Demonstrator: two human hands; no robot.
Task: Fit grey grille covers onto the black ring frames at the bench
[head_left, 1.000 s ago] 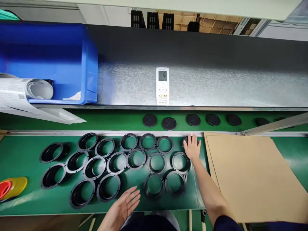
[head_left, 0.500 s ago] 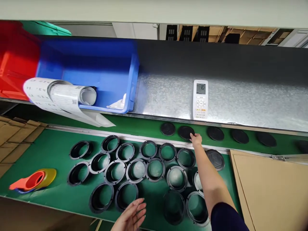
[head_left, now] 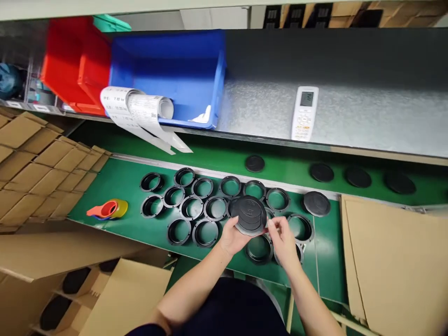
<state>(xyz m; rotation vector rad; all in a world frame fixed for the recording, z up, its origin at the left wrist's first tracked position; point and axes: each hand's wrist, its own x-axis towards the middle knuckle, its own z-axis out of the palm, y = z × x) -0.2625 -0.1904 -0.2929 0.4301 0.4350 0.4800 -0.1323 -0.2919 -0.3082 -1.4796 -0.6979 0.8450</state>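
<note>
Raised above the table is a round black disc (head_left: 249,214) with curved lines and raised marks on its face. My left hand (head_left: 234,237) grips it from the left, thumb on the near edge. At its right edge, the fingers of my right hand (head_left: 283,238) are pinched together. Black rings (head_left: 205,233) with flanged rims stand in loose rows on the green table around and behind my hands. The disc hides some of them. Another black disc (head_left: 316,204) lies at the right end of the rows.
More black discs (head_left: 357,177) lie on the green strip under the metal shelf. On the shelf are a white remote control (head_left: 305,114), a blue bin (head_left: 220,88) and a label roll (head_left: 147,106). Cardboard sheets (head_left: 392,252) stand right; an orange-yellow tape holder (head_left: 111,209) sits left.
My right hand has come back from the far strip, where one disc is gone. Both hands now meet at a disc above the rings. The view has shifted.
</note>
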